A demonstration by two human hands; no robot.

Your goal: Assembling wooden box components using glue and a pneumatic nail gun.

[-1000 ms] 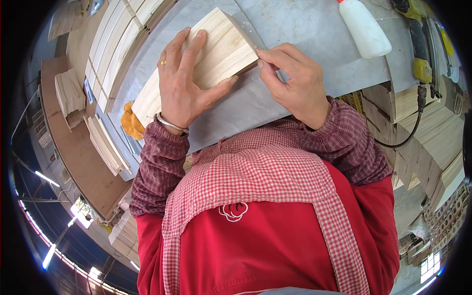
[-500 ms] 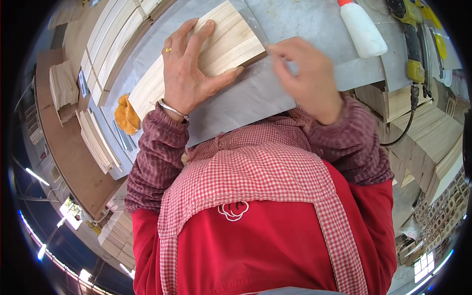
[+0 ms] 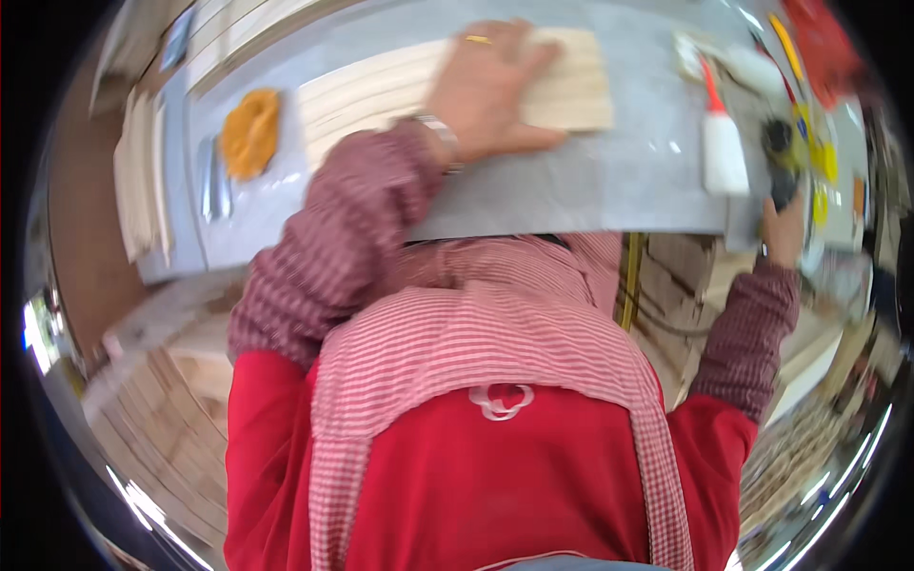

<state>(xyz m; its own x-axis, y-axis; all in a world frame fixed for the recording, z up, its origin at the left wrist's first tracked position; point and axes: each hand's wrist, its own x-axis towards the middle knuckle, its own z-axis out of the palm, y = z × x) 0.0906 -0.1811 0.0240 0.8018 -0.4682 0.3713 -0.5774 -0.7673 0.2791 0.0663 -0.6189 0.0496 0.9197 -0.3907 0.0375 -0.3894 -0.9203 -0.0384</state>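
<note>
My left hand (image 3: 490, 90) lies flat on a pale, slightly curved wooden board (image 3: 576, 81), fingers spread and thumb along its near edge. The board rests on the grey tabletop (image 3: 533, 195), its grain smeared by motion. Out at the right edge of the table, my right hand (image 3: 784, 236) is closed round the dark handle of a yellow-and-black power tool (image 3: 783, 157). Its fingers are partly hidden and blurred. A white glue bottle with a red nozzle (image 3: 725, 157) stands or lies left of that tool; which one I cannot tell.
An orange-brown cloth (image 3: 250, 133) lies left of the board. More wooden strips (image 3: 141, 181) are stacked at the far left. Yellow-handled tools (image 3: 824, 162) and a red object (image 3: 821, 43) crowd the right end. Wooden pieces (image 3: 681, 262) sit below the table's right side.
My right hand has left the board's end and reached right to the power tool. My left hand stays on the board. The whole view has turned, so the board appears more level.
</note>
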